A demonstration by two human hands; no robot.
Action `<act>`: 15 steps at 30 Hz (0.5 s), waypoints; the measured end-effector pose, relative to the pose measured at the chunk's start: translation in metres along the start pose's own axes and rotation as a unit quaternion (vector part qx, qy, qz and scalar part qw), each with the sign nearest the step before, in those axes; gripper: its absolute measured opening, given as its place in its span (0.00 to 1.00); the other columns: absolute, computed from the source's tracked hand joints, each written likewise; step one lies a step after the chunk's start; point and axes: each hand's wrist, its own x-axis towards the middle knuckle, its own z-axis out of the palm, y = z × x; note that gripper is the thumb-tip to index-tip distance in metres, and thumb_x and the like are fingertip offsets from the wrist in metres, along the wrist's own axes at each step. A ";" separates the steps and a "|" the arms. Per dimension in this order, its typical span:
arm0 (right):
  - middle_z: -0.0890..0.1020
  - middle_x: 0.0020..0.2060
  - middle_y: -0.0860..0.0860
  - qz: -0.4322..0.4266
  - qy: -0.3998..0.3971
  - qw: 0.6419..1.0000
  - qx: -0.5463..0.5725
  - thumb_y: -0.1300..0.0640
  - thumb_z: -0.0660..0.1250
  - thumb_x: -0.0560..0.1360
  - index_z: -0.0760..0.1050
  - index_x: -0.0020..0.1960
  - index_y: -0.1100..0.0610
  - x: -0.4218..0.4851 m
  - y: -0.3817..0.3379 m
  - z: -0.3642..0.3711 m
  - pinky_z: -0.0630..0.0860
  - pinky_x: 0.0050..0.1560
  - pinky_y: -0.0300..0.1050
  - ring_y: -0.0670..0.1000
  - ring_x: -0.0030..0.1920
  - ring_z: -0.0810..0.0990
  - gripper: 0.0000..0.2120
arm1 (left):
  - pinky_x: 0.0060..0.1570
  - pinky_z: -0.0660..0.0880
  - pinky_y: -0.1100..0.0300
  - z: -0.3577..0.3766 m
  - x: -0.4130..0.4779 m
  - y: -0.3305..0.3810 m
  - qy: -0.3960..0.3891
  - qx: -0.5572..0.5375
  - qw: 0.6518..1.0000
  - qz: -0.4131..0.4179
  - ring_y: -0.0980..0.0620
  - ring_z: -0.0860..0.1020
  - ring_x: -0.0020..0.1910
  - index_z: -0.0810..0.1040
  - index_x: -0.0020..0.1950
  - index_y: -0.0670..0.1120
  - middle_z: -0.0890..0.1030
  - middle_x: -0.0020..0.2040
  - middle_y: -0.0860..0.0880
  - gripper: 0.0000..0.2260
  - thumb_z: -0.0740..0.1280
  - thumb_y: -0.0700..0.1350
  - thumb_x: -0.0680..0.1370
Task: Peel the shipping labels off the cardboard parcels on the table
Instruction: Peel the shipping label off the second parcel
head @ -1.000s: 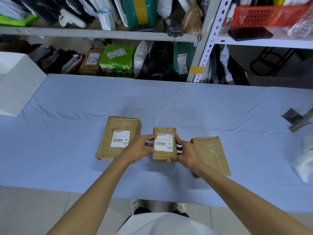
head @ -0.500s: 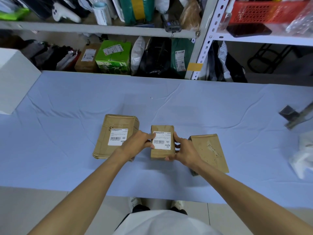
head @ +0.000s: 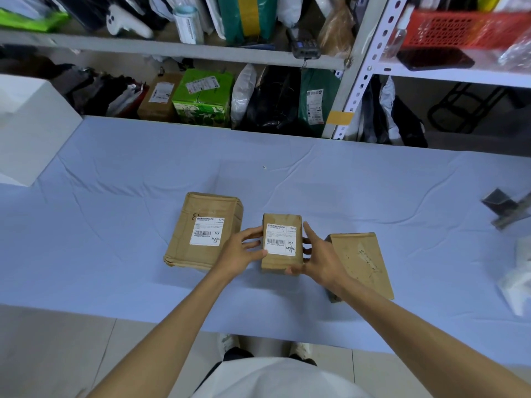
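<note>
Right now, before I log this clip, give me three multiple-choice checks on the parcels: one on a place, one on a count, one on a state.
1. Where does the bare parcel lie on the table?
A. left of both others
B. right of the middle parcel
C. on the shelf behind

2. How many parcels on the table carry a white label?
A. none
B. three
C. two

3. The middle parcel's label is:
A. flat and whole on the cardboard
B. half peeled and curling
C. torn off

Key:
1 B: it sits at the right end of the row.
2 C: the left parcel and the middle parcel each show one, while the bare parcel shows only scuffed marks.
3 A: no lifted corner shows.
</note>
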 end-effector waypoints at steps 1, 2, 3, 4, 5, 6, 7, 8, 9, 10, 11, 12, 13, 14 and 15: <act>0.73 0.60 0.45 0.001 0.000 1.000 0.003 0.67 0.80 0.62 0.47 0.79 0.52 -0.001 -0.001 0.000 0.74 0.42 0.24 0.47 0.55 0.77 0.58 | 0.59 0.77 0.52 0.002 -0.002 -0.001 -0.004 -0.014 1.000 -0.004 0.49 0.80 0.58 0.72 0.69 0.47 0.79 0.62 0.48 0.30 0.73 0.31 0.69; 0.74 0.60 0.46 0.000 0.002 1.000 0.005 0.67 0.80 0.62 0.47 0.79 0.51 0.000 -0.001 0.000 0.74 0.41 0.24 0.46 0.53 0.78 0.58 | 0.58 0.77 0.52 0.003 -0.003 -0.002 -0.007 -0.025 1.000 -0.005 0.50 0.79 0.58 0.72 0.69 0.48 0.78 0.62 0.48 0.31 0.73 0.30 0.69; 0.75 0.58 0.45 -0.003 0.004 1.000 0.003 0.67 0.80 0.62 0.48 0.79 0.51 0.000 -0.001 -0.001 0.73 0.41 0.24 0.45 0.52 0.78 0.57 | 0.56 0.78 0.55 0.004 -0.004 -0.002 -0.010 -0.033 0.999 -0.005 0.51 0.79 0.58 0.71 0.69 0.48 0.77 0.62 0.48 0.31 0.72 0.29 0.69; 0.75 0.55 0.42 -0.005 0.005 1.000 0.001 0.68 0.80 0.62 0.50 0.79 0.51 0.000 -0.002 -0.001 0.73 0.40 0.24 0.42 0.50 0.77 0.56 | 0.52 0.79 0.58 0.005 -0.005 -0.003 -0.012 -0.043 0.999 -0.004 0.53 0.79 0.58 0.71 0.70 0.49 0.77 0.62 0.48 0.32 0.72 0.29 0.69; 0.74 0.53 0.39 -0.008 0.004 1.000 -0.001 0.68 0.80 0.62 0.51 0.79 0.52 0.000 -0.002 -0.002 0.73 0.40 0.23 0.40 0.48 0.77 0.55 | 0.50 0.79 0.61 0.006 -0.006 -0.003 -0.015 -0.056 0.998 -0.005 0.55 0.79 0.58 0.70 0.70 0.48 0.77 0.61 0.49 0.32 0.72 0.29 0.70; 0.73 0.51 0.36 -0.009 0.004 1.000 -0.002 0.67 0.80 0.63 0.51 0.79 0.52 0.000 -0.003 -0.002 0.73 0.40 0.23 0.38 0.47 0.76 0.55 | 0.48 0.79 0.63 0.007 -0.006 -0.003 -0.014 -0.066 0.998 -0.007 0.56 0.79 0.58 0.70 0.71 0.48 0.77 0.61 0.50 0.32 0.71 0.28 0.70; 0.73 0.50 0.35 -0.008 0.005 1.000 -0.001 0.67 0.80 0.63 0.51 0.79 0.52 -0.001 -0.002 -0.002 0.73 0.40 0.24 0.38 0.47 0.76 0.54 | 0.48 0.78 0.64 0.009 -0.007 -0.004 -0.012 -0.073 0.997 -0.009 0.56 0.78 0.59 0.69 0.71 0.49 0.77 0.62 0.50 0.32 0.70 0.28 0.70; 0.74 0.51 0.36 -0.008 0.007 1.000 0.001 0.67 0.80 0.63 0.52 0.79 0.52 -0.001 -0.001 -0.002 0.74 0.40 0.24 0.39 0.47 0.77 0.54 | 0.49 0.78 0.65 0.010 -0.009 -0.006 -0.007 -0.079 0.997 -0.009 0.56 0.77 0.60 0.69 0.71 0.49 0.77 0.62 0.50 0.32 0.70 0.28 0.71; 0.75 0.53 0.39 -0.009 0.011 1.000 0.001 0.66 0.80 0.63 0.52 0.79 0.52 -0.002 0.001 -0.002 0.74 0.41 0.25 0.40 0.48 0.78 0.53 | 0.50 0.78 0.65 0.011 -0.009 -0.008 0.000 -0.084 0.996 -0.009 0.57 0.77 0.61 0.69 0.71 0.49 0.77 0.62 0.50 0.32 0.69 0.27 0.71; 0.75 0.55 0.41 -0.010 0.018 1.000 0.003 0.65 0.80 0.64 0.53 0.79 0.52 -0.003 0.001 -0.001 0.74 0.41 0.25 0.43 0.50 0.78 0.52 | 0.51 0.78 0.64 0.013 -0.010 -0.010 0.006 -0.090 0.996 -0.009 0.57 0.76 0.62 0.69 0.72 0.48 0.77 0.63 0.50 0.32 0.68 0.27 0.72; 0.76 0.57 0.43 -0.011 0.025 1.000 0.008 0.65 0.80 0.65 0.54 0.79 0.52 -0.004 0.002 0.000 0.74 0.41 0.24 0.44 0.51 0.79 0.51 | 0.53 0.78 0.63 0.014 -0.011 -0.010 0.010 -0.096 0.995 -0.011 0.56 0.76 0.62 0.69 0.72 0.48 0.77 0.63 0.50 0.31 0.68 0.27 0.72; 0.76 0.58 0.44 -0.009 0.032 0.999 0.015 0.65 0.79 0.65 0.55 0.78 0.53 -0.005 0.002 0.001 0.74 0.41 0.24 0.44 0.51 0.79 0.50 | 0.55 0.78 0.61 0.015 -0.012 -0.010 0.014 -0.100 0.995 -0.014 0.57 0.76 0.62 0.69 0.72 0.49 0.77 0.62 0.50 0.31 0.67 0.28 0.73; 0.77 0.58 0.44 -0.008 0.037 0.999 0.024 0.65 0.79 0.65 0.56 0.78 0.53 -0.005 0.003 0.002 0.73 0.40 0.24 0.41 0.50 0.79 0.49 | 0.58 0.77 0.60 0.017 -0.012 -0.010 0.019 -0.101 0.995 -0.018 0.59 0.77 0.61 0.69 0.72 0.50 0.78 0.62 0.51 0.30 0.67 0.28 0.73; 0.77 0.56 0.42 -0.005 0.042 0.999 0.031 0.66 0.78 0.66 0.57 0.78 0.53 -0.005 0.004 0.002 0.73 0.39 0.24 0.38 0.49 0.79 0.48 | 0.59 0.76 0.59 0.019 -0.013 -0.010 0.023 -0.103 0.994 -0.023 0.62 0.77 0.59 0.68 0.72 0.50 0.78 0.61 0.53 0.30 0.67 0.29 0.74; 0.77 0.54 0.40 -0.003 0.045 0.998 0.038 0.67 0.78 0.66 0.58 0.77 0.53 -0.006 0.005 0.003 0.73 0.39 0.24 0.37 0.48 0.78 0.47 | 0.60 0.75 0.58 0.021 -0.015 -0.009 0.026 -0.104 0.994 -0.028 0.64 0.76 0.57 0.68 0.72 0.51 0.77 0.61 0.54 0.29 0.66 0.30 0.75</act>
